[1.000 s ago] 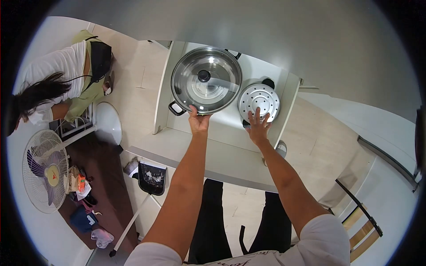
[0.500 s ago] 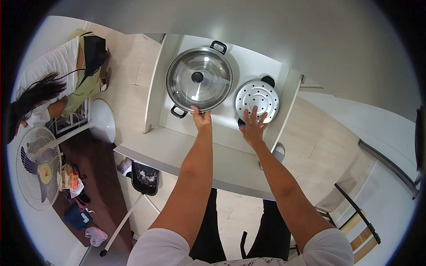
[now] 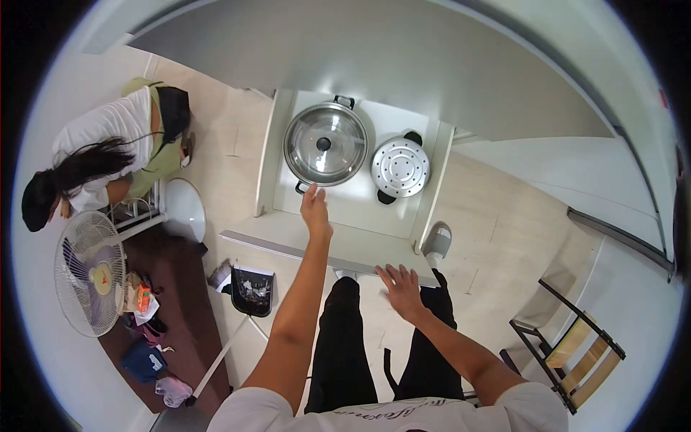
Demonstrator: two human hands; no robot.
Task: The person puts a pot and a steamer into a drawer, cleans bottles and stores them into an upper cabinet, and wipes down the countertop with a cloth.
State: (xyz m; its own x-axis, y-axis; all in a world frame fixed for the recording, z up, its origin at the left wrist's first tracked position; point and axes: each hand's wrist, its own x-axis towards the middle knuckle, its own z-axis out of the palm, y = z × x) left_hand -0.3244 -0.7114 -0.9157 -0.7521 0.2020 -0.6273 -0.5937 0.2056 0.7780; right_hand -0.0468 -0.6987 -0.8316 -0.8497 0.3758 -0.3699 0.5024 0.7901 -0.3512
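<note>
At the left, a person [image 3: 108, 140] bends beyond a fan [image 3: 92, 275]; in the open drawer [image 3: 353, 209], on its left side, stands the glass-lidded pot [image 3: 325, 144]; the left hand [image 3: 315, 213] is at its near rim, and one cannot tell if its grip pinches; to the right stands the smaller pot [image 3: 400, 168] with perforated top; the right hand [image 3: 402, 292] rests nearer, at the drawer's front edge, its grip spread.

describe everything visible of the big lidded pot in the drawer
The lidded pot is round and metallic-looking, with dark loop handles on opposite sides. Its clear lid, topped by a black knob, is on. It sits upright in the open drawer; the left hand is at its near rim, contact unclear.
</note>
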